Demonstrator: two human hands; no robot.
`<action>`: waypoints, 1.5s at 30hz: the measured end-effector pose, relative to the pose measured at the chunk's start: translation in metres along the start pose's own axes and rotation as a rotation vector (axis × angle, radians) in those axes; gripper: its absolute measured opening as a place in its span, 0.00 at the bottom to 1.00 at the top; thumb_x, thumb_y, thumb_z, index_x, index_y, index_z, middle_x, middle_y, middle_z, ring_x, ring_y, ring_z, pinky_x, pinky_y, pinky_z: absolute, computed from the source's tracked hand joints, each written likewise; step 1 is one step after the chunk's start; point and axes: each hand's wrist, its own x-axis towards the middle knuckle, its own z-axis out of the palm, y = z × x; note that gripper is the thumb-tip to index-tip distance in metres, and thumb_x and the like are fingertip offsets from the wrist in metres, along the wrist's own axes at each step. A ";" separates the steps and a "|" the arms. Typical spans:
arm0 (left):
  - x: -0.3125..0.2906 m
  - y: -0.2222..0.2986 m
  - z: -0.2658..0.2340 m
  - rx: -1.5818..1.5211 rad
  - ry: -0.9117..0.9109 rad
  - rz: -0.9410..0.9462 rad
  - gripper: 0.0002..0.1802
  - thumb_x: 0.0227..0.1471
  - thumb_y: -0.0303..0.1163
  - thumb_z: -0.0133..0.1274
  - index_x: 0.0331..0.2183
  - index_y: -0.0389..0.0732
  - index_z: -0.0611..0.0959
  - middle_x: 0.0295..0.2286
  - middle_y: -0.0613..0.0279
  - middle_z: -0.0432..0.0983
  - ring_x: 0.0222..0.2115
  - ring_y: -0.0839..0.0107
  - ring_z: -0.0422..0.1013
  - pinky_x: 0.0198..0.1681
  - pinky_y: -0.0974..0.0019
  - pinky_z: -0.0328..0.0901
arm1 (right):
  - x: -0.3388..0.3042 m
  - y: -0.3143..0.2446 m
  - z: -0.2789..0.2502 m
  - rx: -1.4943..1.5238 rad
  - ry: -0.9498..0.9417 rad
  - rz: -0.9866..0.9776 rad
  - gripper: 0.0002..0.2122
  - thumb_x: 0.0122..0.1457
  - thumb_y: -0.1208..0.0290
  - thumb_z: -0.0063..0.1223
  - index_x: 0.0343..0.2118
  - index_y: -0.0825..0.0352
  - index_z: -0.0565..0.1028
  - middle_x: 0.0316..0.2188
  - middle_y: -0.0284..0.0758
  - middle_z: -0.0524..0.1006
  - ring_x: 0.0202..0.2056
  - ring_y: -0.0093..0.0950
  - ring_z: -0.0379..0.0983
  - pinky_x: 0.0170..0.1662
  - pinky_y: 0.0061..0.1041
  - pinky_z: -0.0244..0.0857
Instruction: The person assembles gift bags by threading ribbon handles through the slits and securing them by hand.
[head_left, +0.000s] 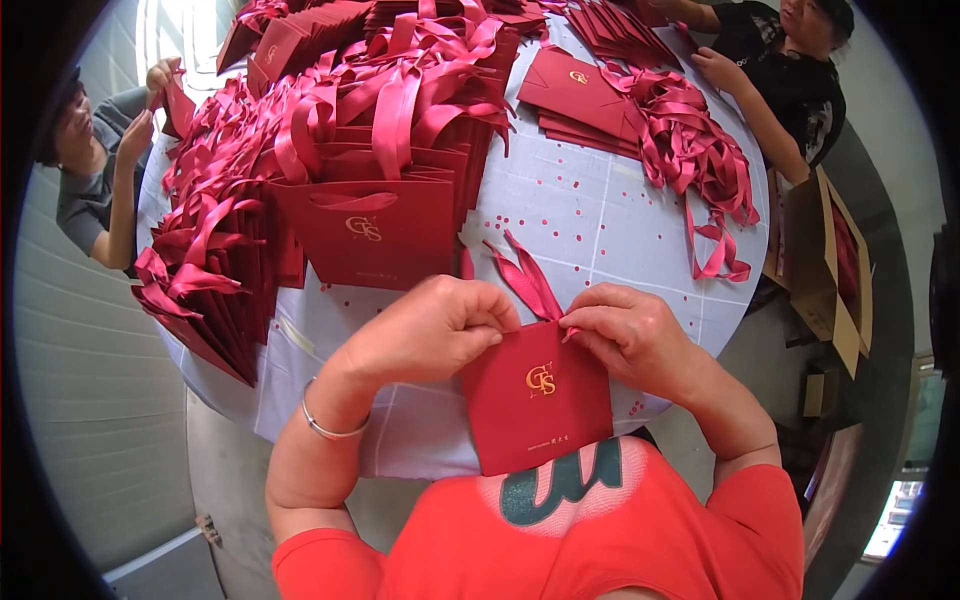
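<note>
red paper bag (pixel 538 408) (gold emblem), left hand (pixel 430 330), right hand (pixel 630 335) pinching its ribbon (pixel 527 280)

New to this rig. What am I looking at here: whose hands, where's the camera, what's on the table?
There is no machine: a person works with two bare hands. The single picture comes from a wide fisheye camera worn on that person's head, looking down, so straight edges bend near the rim and the forearms enter from below.

The left hand and right hand together hold a small red paper bag by its top edge, where a red ribbon sticks up between them.

On the white table stand rows of finished red bags with ribbon handles, a stack of flat bags and a heap of loose ribbons. Two other people work at the far side; an open cardboard box sits at the right.
</note>
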 end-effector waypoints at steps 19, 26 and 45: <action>0.003 -0.008 -0.007 -0.058 -0.143 -0.260 0.06 0.56 0.23 0.50 0.35 0.34 0.81 0.20 0.68 0.74 0.17 0.82 0.68 0.21 0.74 0.62 | 0.015 -0.024 0.018 0.149 0.005 -0.064 0.10 0.53 0.83 0.60 0.39 0.69 0.79 0.23 0.37 0.76 0.24 0.32 0.74 0.26 0.27 0.67; 0.002 -0.010 -0.008 -0.099 -0.165 -0.280 0.06 0.56 0.24 0.51 0.35 0.35 0.81 0.20 0.70 0.73 0.17 0.83 0.65 0.21 0.75 0.61 | 0.017 -0.031 0.021 0.108 0.042 -0.024 0.06 0.49 0.81 0.63 0.30 0.68 0.78 0.19 0.34 0.74 0.20 0.29 0.72 0.21 0.25 0.63; 0.001 -0.016 -0.012 -0.126 -0.201 -0.160 0.08 0.55 0.27 0.53 0.35 0.35 0.83 0.21 0.68 0.74 0.23 0.80 0.67 0.26 0.71 0.65 | 0.015 -0.032 0.031 0.040 0.087 -0.172 0.12 0.43 0.82 0.66 0.32 0.67 0.78 0.25 0.36 0.77 0.24 0.31 0.76 0.27 0.26 0.71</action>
